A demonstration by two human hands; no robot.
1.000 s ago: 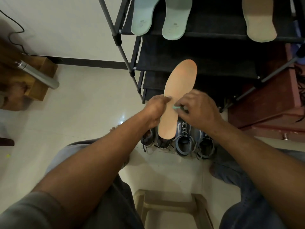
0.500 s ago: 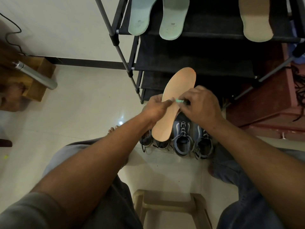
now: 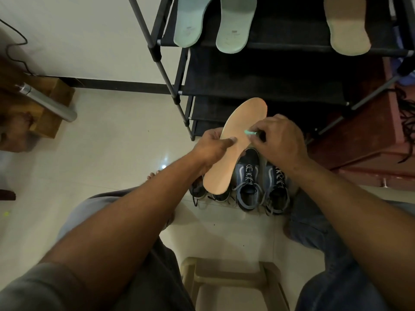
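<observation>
**Insole held in the air in front of the shoe rack**

The left hand grips the tan insole at its middle, thumb lying across the top face and fingers curled underneath. The right hand pinches a small pale green piece between thumb and fingertips. The tip of the piece touches the insole near its right edge. What the piece is cannot be told.

The insole slants, with its toe end toward the rack's lower shelves and its heel end toward the person. It hangs above a row of shoes on the floor. Its heel covers part of a dark pair, and a pair of blue sneakers stands just beside it on the right.

Two pale green insoles and a beige one lie on the top shelf, heels hanging over its front edge. A plastic stool stands between the person's knees.
</observation>
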